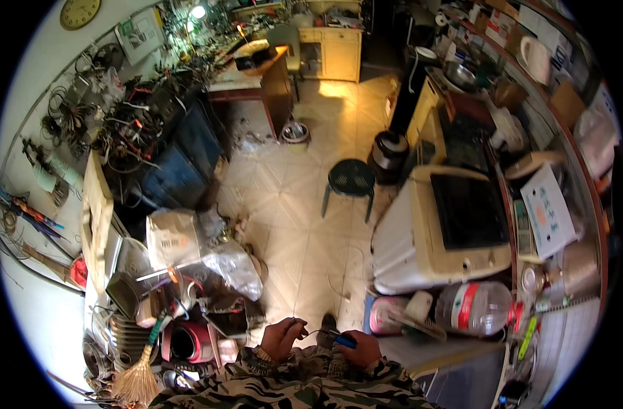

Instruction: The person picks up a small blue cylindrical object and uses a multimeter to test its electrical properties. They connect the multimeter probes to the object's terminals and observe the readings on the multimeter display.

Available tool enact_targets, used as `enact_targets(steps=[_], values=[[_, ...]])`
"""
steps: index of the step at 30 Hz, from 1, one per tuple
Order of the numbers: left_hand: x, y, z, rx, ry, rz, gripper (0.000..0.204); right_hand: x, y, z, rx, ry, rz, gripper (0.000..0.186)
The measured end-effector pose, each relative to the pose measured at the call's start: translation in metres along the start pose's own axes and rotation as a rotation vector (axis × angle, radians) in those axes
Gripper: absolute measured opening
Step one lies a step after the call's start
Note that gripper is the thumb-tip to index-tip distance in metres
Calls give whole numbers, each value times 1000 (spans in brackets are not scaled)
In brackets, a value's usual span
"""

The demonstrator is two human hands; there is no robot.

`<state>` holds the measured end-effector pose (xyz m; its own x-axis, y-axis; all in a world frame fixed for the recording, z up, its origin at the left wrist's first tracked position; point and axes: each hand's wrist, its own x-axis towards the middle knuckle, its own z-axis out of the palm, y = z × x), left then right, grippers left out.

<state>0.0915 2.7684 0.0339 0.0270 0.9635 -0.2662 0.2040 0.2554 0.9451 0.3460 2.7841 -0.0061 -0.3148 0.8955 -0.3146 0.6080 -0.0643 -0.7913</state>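
Note:
At the lower middle, my left hand [283, 339] has its fingers curled round a thin dark wire or small piece, too small to make out clearly. My right hand [361, 352] grips a blue-handled tool [345, 339] just to the right, with a dark thin line running between the two hands. Both camouflage sleeves come in from the lower edge. A dark shoe [328, 320] shows on the floor beyond my hands.
A green stool [351, 177] stands mid-floor, with a wooden desk [277, 82] behind. Bags, a box [172, 238] and a broom [141, 375] crowd the left. An old television [468, 208] and a large plastic bottle [485, 308] line the right. Piled cables [73, 116] hang far left.

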Motion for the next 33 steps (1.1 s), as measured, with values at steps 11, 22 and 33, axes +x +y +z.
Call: enact_targets(steps=[11, 22, 33], values=[[204, 41, -123, 152, 602, -17, 25, 294, -81, -41, -55, -199, -224, 41], [535, 111, -281, 101, 303, 21, 30, 577, -185, -124, -93, -74, -77, 50], [873, 132, -298, 4, -34, -20, 28, 880, -154, -163, 524, 116, -273, 40]])
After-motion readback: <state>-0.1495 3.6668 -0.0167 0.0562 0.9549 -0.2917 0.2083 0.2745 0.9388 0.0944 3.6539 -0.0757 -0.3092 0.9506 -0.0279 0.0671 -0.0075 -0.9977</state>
